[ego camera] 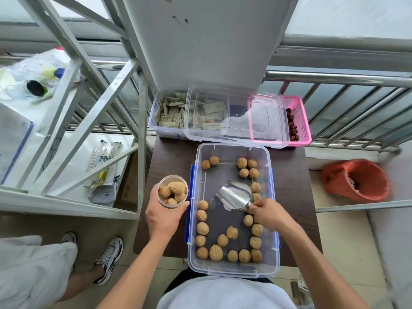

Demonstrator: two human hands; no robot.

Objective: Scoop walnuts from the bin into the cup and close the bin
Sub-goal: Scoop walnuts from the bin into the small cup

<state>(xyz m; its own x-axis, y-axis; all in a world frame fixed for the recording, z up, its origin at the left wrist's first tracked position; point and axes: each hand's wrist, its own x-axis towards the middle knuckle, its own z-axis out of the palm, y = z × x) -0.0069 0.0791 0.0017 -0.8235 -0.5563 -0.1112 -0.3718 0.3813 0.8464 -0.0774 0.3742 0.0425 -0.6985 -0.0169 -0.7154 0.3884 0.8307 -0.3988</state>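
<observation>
Pinching scoop (pixel 234 196) (right hand (pixel 270 214) curled).

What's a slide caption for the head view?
Left hand holds walnut-filled cup beside open bin; right hand holds empty scoop over it.

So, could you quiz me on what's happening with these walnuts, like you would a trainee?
1. True or false: the scoop in the right hand is full.
2. Which hand grips the cup? A) left hand B) right hand
3. Fill in: the bin of walnuts is ____, with a clear lid lying on the boxes behind it.
Key: 1 false, it is empty; 2 A; 3 open.
</observation>
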